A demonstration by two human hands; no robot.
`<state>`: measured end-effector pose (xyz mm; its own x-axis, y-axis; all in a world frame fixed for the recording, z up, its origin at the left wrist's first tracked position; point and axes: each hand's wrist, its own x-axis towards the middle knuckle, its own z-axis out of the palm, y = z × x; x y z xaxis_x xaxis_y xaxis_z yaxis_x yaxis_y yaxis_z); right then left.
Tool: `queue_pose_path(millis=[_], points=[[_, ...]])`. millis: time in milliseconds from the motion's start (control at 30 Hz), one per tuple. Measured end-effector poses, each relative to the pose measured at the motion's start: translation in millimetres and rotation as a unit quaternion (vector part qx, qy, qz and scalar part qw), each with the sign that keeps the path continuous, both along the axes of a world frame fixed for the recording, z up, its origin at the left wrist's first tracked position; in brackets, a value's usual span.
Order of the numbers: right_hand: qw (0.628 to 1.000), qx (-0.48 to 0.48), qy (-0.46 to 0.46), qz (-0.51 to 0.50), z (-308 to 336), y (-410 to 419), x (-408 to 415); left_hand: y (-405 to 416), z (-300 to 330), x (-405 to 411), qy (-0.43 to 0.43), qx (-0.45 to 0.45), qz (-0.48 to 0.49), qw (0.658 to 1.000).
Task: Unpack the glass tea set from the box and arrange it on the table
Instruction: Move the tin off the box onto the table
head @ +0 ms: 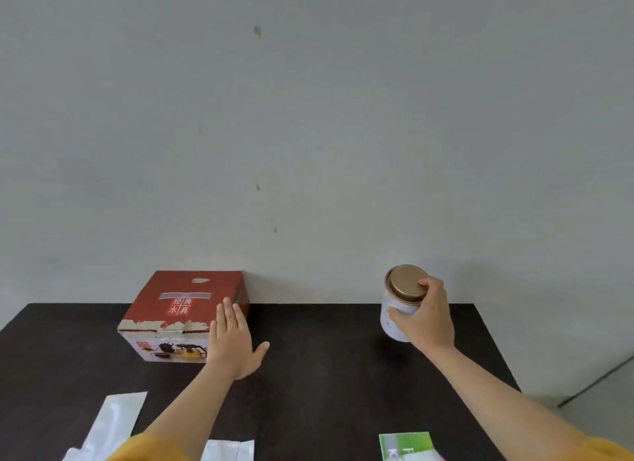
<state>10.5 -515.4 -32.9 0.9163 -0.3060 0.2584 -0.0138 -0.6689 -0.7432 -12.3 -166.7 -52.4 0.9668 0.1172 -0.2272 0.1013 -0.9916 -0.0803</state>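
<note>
A red and white cardboard box [171, 309] with a tea set pictured on its front stands shut at the back left of the dark table [322, 364], against the wall. My left hand [233, 340] lies flat with straight fingers at the box's right front corner, touching it. My right hand [429, 316] grips a white tin with a gold lid [401, 289] at the back right, tilted toward me and lifted a little off the table. No glass pieces are in view.
Silvery plastic packets [116, 423] lie at the near left edge, another [228, 450] near the middle front. A green and white packet [406, 445] lies at the near right. A grey wall rises right behind the table; the table's right edge is near the tin.
</note>
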Motion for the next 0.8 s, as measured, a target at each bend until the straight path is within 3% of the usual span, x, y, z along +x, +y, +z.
queue_pose_path(millis=[333,800], points=[[0.998,0.045,0.015,-0.040,-40,-84,34,-17,-9,5,-0.004,0.047,0.057,0.997],[0.998,0.048,0.018,-0.027,-63,-105,47,-17,-19,6,-0.050,0.028,0.061,0.996]])
